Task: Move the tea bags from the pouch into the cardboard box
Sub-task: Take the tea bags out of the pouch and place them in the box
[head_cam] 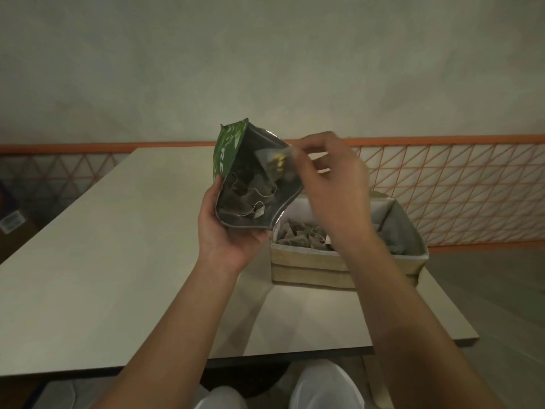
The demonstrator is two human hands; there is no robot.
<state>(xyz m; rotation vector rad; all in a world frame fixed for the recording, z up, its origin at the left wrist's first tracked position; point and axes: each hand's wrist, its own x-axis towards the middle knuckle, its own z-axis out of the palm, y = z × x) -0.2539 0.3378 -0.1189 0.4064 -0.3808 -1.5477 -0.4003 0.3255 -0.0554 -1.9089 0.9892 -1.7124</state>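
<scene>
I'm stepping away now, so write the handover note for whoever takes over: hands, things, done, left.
Left hand grips the open green pouch from below, held above the table.
Right hand pinches one tea bag at the pouch mouth.
Cardboard box sits on the table to the right, under the right hand.
Done: a pile of tea bags lies in the box.
Left: drop this bag in the box, then the bags left in the pouch.

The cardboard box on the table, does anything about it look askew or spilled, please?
Nothing stands out. The cardboard box sits flat on the table with tea bags inside; none lie spilled around it.
</scene>
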